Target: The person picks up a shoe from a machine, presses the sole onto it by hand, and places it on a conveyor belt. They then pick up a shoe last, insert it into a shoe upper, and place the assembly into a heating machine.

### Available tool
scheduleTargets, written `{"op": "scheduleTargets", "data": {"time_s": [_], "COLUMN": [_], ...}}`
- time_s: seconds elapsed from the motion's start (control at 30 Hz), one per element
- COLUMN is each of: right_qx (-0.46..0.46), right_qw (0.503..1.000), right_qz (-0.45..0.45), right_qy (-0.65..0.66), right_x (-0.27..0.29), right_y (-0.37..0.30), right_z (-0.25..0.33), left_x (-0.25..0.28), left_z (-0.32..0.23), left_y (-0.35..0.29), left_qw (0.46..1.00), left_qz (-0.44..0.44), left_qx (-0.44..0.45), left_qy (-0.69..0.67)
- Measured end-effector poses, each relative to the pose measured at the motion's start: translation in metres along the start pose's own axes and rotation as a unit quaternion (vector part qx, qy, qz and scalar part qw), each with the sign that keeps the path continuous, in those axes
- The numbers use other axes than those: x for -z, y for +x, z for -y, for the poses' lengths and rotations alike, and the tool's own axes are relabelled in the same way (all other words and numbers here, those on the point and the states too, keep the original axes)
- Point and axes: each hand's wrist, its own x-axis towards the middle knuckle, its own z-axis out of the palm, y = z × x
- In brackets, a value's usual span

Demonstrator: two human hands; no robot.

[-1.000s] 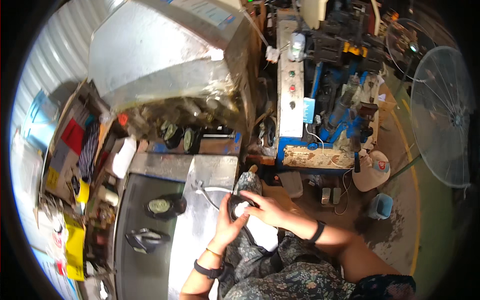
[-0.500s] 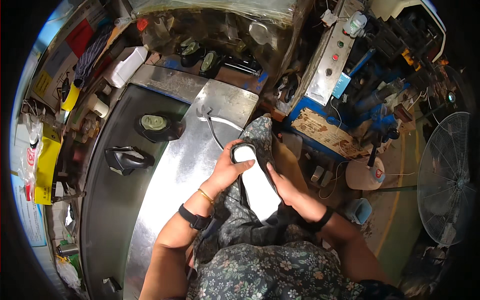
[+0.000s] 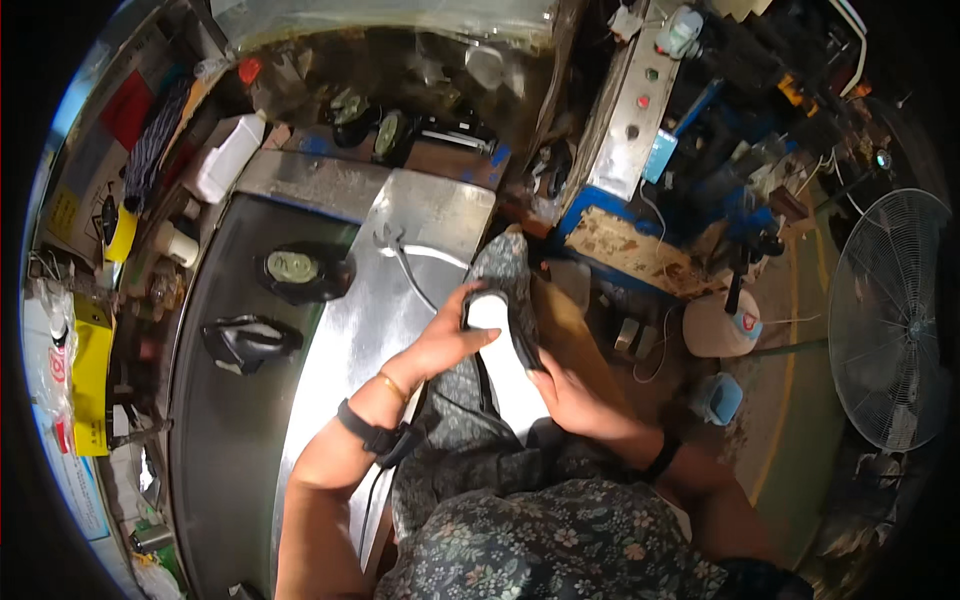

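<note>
both hands meet over the lap, on one dark shoe piece (image 3: 512, 390) with a long white face turned up. it lies lengthwise over the floral cloth (image 3: 560, 530) of the person's clothing, far end pointing away from the body.

left hand (image 3: 445, 340): closed round the far end from the left, thumb laid over onto the white face, fingers at the dark rim. right hand (image 3: 575, 395): narrow, wrapped on the right edge nearer the body; its fingertips underneath are hidden, so i cannot tell how they sit. black band (image 3: 375, 435) on the left wrist, a thin gold bracelet (image 3: 393, 385) just beside it.

left of the lap: shiny metal sheet (image 3: 335, 375), and on its far part a pincer-like tool (image 3: 388, 238) with two curved arms, one white, one dark. beyond the sheet's left edge, a dark belt (image 3: 235, 450) carrying a black shoe with a pale green inset (image 3: 292, 267) and, nearer, a plain black shoe (image 3: 252, 343), the two apart. further off, two more dark shoes (image 3: 390, 138) stand side by side beneath the hood.

to the right: blue-framed machine (image 3: 620, 245), a whitish jug (image 3: 715, 325) on the floor, a light blue bin (image 3: 718, 398) near it, a large round fan (image 3: 885, 320) at the edge.
</note>
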Motion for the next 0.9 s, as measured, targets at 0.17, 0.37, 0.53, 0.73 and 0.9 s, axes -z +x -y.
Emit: {"op": "scheduleTargets", "data": {"time_s": [0.17,0.37,0.53,0.73,0.9], "right_qx": [0.037,0.026,0.005,0.054,0.133], "right_qw": [0.996,0.996,0.994,0.994,0.982], "right_qz": [-0.035,-0.009,-0.098,-0.097,-0.133], "right_qy": [0.077,-0.082,0.054,-0.009,0.020], "right_x": [-0.003,-0.030,-0.038,-0.046,-0.045], "right_y": [0.010,0.019,0.019,0.011,0.000], "right_z": [0.020,0.061,0.052,0.028,0.005], "left_x": [-0.015,-0.039,-0.010,-0.060,-0.042], "left_z": [0.008,0.004,-0.010,0.044,0.039], "left_y": [0.001,-0.008,-0.036,-0.065,-0.040], "left_qw": [0.916,0.747,0.995,0.829,0.977], "left_qz": [-0.138,-0.298,-0.023,-0.261,-0.181], "left_qx": [0.022,0.035,0.095,-0.059,-0.048], "left_qy": [-0.376,0.593,-0.012,0.490,0.101]}}
